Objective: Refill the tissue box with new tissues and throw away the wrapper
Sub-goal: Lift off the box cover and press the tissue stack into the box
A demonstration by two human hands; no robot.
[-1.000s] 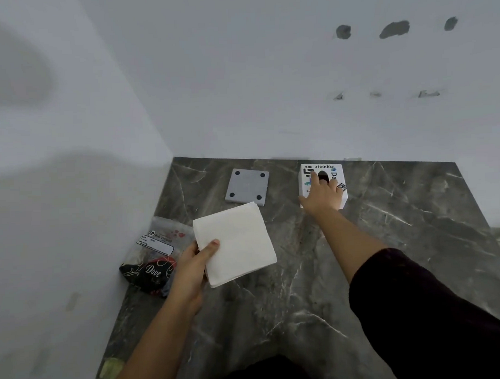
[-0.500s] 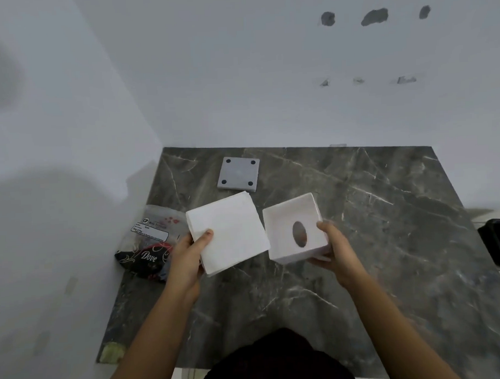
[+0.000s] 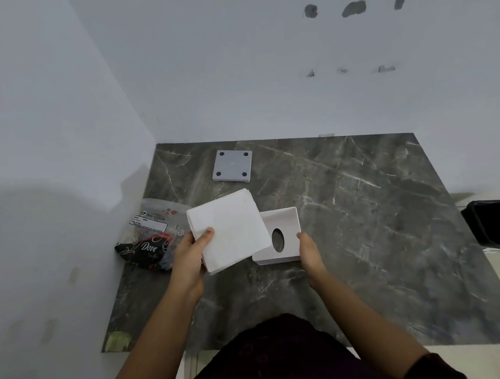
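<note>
Head view: left hand (image 3: 189,258) grips tissue stack (image 3: 230,229), right hand (image 3: 310,251) grips the upturned tissue box (image 3: 281,236) near the surface's (image 3: 385,213) middle. Loading step: next, seat the stack squarely in the open bottom. Wrapper (image 3: 151,235) lies at the left edge, bin (image 3: 491,223) right. Versus half a second ago, stack now overlaps the box.

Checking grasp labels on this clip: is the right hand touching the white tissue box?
Touching. The head view shows the right hand with its fingers pressed against the right side of the white tissue box, no gap visible between them.
</note>
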